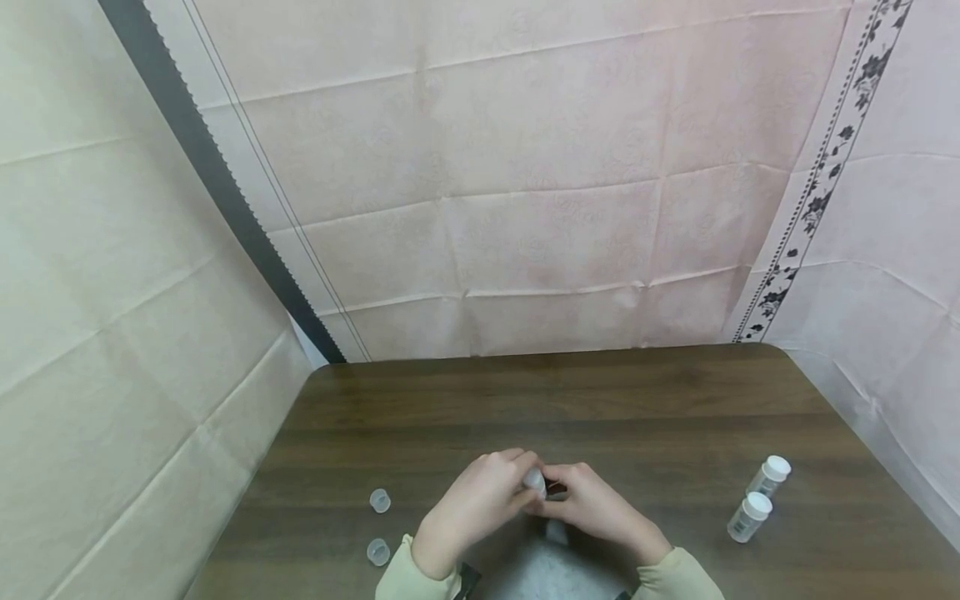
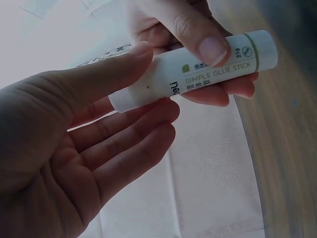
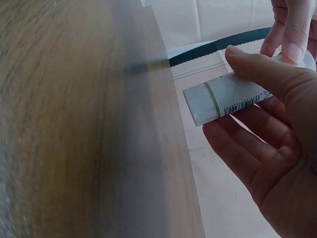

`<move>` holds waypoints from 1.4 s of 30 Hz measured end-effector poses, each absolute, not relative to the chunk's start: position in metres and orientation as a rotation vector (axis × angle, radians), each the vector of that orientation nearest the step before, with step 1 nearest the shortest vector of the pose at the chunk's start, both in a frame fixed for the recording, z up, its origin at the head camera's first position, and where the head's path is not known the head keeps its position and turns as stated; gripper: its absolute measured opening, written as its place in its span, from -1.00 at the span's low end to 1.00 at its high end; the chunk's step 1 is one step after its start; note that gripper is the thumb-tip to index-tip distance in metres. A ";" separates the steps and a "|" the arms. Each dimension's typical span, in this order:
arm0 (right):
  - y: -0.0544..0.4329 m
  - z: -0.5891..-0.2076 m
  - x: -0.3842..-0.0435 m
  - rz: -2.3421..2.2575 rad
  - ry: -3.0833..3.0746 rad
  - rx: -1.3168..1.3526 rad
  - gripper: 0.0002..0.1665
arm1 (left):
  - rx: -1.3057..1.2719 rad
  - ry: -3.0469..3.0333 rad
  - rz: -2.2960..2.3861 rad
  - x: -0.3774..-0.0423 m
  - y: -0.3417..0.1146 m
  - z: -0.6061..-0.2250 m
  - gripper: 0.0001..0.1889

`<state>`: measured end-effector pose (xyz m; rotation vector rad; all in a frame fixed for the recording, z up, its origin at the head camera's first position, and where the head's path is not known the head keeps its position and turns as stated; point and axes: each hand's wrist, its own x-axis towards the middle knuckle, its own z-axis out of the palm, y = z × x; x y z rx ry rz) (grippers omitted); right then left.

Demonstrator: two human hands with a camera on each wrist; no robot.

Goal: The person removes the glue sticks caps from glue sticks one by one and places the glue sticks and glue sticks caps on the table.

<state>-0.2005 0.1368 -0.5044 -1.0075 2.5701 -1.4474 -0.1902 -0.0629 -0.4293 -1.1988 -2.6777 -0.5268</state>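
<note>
Hands (image 1: 480, 500) (image 1: 596, 504) pinch smooth white cylindrical glue stick (image 2: 198, 74), ridged end.

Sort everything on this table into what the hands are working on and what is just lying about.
In hand:
glue stick, held by left hand and right hand

Lying about:
two small clear caps
two white-capped bottles

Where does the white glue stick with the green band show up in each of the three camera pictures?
Head: white glue stick low at centre, mostly hidden between both hands.
Left wrist: upper middle, label readable, pinched by the right hand.
Right wrist: right of centre, flat end toward the camera.
Shared landmark: the dark wooden table, also and.
</note>
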 end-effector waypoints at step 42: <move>0.140 -0.505 -0.194 -1.365 2.598 -1.000 -0.81 | -0.982 -2.561 -0.659 -0.196 -0.102 -0.389 -0.69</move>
